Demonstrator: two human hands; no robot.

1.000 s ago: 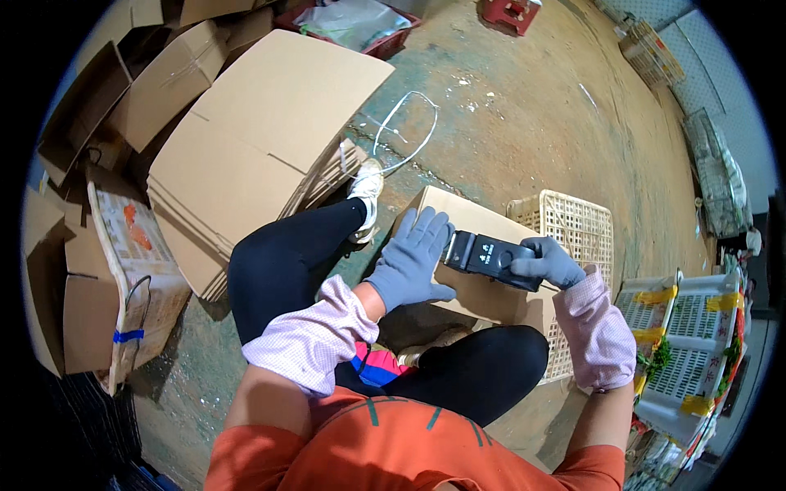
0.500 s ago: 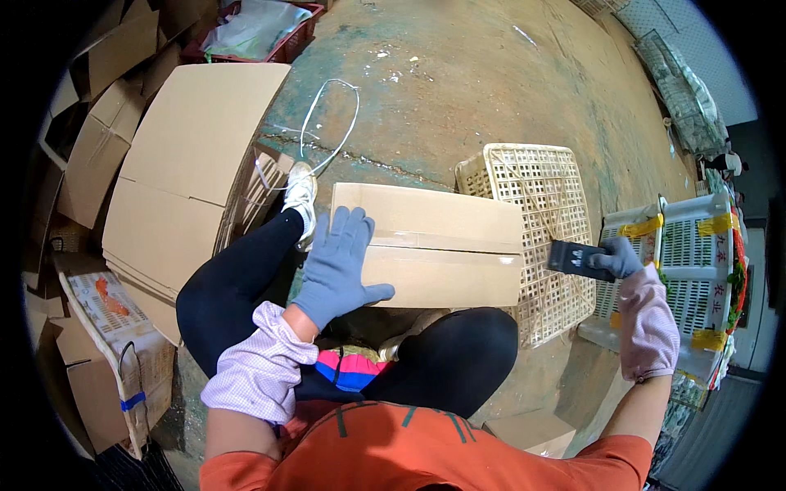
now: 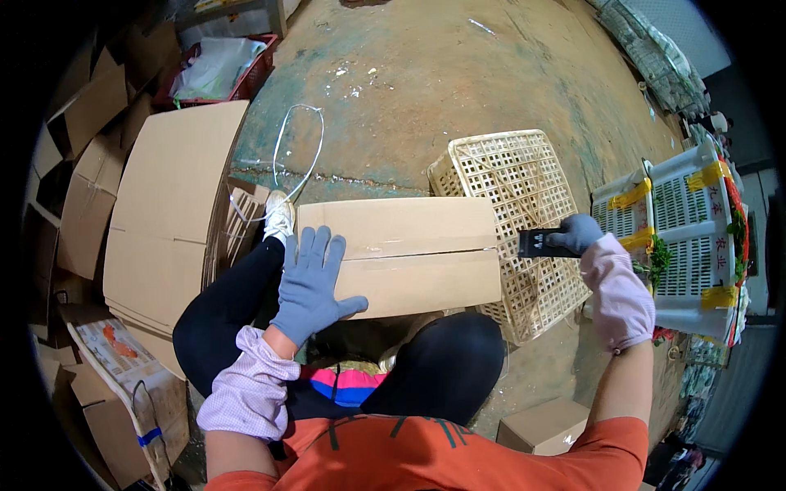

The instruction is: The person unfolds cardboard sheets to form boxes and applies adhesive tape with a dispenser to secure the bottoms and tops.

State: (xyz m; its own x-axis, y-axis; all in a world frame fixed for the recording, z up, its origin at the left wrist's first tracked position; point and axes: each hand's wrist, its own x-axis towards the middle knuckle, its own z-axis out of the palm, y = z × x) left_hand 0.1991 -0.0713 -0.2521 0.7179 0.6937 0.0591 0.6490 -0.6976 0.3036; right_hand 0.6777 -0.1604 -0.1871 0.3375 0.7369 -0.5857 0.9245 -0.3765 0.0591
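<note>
A closed brown cardboard box (image 3: 409,282) lies in front of me, its two top flaps meeting along a middle seam. My left hand (image 3: 309,282), in a grey glove, rests on the left end of the box with its fingers spread. To the right of the box, my gloved right hand (image 3: 580,235) grips a black tape dispenser (image 3: 536,243) with pale marks on its side. The dispenser is held above an upturned cream plastic crate (image 3: 524,176), just off the box's right end.
Flattened cardboard sheets (image 3: 168,184) are stacked at left, with more cartons (image 3: 94,192) behind. A white strap loop (image 3: 322,135) lies on the floor. White crates with greenery (image 3: 688,245) stand at right. A red basket (image 3: 266,61) sits far left; a small carton (image 3: 544,425) lies near right.
The view has shifted, so surroundings sit differently in the picture. My right hand has drawn the tape dispenser slightly nearer the box's right end. My left hand stays on the box.
</note>
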